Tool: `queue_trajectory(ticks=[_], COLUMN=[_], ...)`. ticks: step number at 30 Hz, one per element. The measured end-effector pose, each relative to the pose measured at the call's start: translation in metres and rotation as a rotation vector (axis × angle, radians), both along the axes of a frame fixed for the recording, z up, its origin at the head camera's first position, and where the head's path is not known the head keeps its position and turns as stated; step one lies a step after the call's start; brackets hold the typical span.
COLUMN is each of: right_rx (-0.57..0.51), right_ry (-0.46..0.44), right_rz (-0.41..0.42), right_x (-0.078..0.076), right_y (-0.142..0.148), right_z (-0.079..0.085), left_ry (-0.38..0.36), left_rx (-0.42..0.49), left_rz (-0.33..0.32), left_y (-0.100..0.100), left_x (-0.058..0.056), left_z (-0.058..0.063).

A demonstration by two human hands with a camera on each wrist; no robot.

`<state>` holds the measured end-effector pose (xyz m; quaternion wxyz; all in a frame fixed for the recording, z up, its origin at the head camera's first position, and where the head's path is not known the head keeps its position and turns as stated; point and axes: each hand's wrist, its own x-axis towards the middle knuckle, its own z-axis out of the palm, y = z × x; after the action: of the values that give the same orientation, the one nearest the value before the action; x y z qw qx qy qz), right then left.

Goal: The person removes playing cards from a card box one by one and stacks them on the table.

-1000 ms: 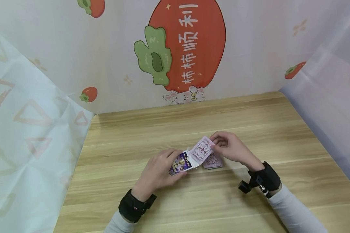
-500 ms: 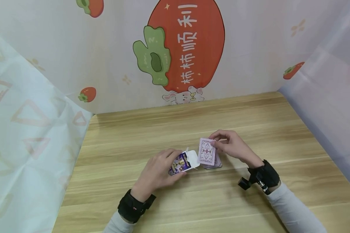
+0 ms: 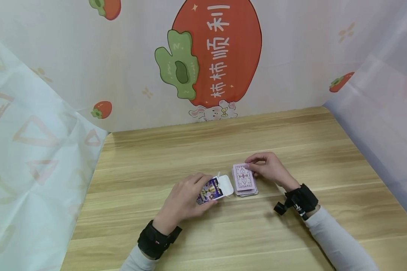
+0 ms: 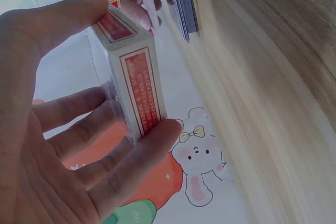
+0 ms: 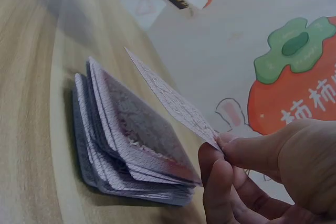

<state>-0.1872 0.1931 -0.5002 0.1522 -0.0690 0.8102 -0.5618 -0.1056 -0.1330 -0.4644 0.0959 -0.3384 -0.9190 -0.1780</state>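
My left hand (image 3: 186, 195) grips a small card box (image 3: 211, 190) with a dark purple printed face, its white end flap (image 3: 225, 185) standing out to the right. Red printed panels mark the box's narrow sides in the left wrist view. Between the thumb and fingers of my right hand (image 5: 262, 177), a playing card (image 5: 170, 98) is pinched by one end, tilted and apart from the pile below. That pile is an uneven stack of playing cards (image 5: 142, 124), patterned backs up, lying on the table. From the head view, the right hand (image 3: 269, 168) is at the stack's upper right corner.
A wooden table (image 3: 149, 150) carries everything. Behind it hangs a pale cloth (image 3: 139, 56) printed with a large persimmon and a rabbit; more cloth (image 3: 47, 150) drapes the left side. Both wrists wear black camera straps (image 3: 302, 201).
The right hand's card has swung away from the box's open end and now lines up over the stack. The left hand and box have stayed nearly still.
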Motion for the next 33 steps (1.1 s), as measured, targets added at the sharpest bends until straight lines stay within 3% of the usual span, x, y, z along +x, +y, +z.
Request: queue_trajectory(ticks=[10, 25, 33], right_rx=[0.094, 0.297, 0.285], right_ry=[0.072, 0.334, 0.412], right_rz=[-0.008, -0.005, 0.001], right_x=[0.002, 0.008, 0.013], right_y=[-0.003, -0.015, -0.018], right_z=[-0.007, -0.006, -0.004], left_ry=[0.013, 0.017, 0.025], left_rx=[0.000, -0.011, -0.007], left_rz=[-0.005, 0.001, -0.017], left_y=[0.000, 0.000, 0.000], left_x=[0.000, 0.000, 0.001], left_z=[-0.001, 0.000, 0.000])
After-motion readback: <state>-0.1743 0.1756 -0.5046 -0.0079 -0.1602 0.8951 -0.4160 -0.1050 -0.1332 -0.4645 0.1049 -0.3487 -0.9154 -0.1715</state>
